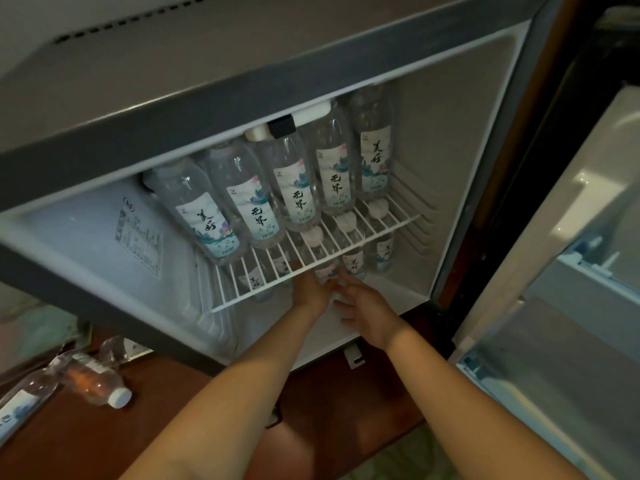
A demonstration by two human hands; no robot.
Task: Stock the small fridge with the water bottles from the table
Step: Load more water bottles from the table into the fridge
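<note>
The bottles below the wire shelf show only in slices through its bars, their labels blurred and their count hard to make out. Above the shelf, five bottles stand in a row, the caps of most hidden behind the top edge of the fridge. Just under the shelf's front edge, the left hand curls round a bottle, its fingertips lost beneath the bars. The right hand lies beside it with fingers loosely spread and nearly straight, the tips touching that bottle's other side. Far below and left of the shelf, two more bottles lie on the brown surface, one cut off by the frame edge.
</note>
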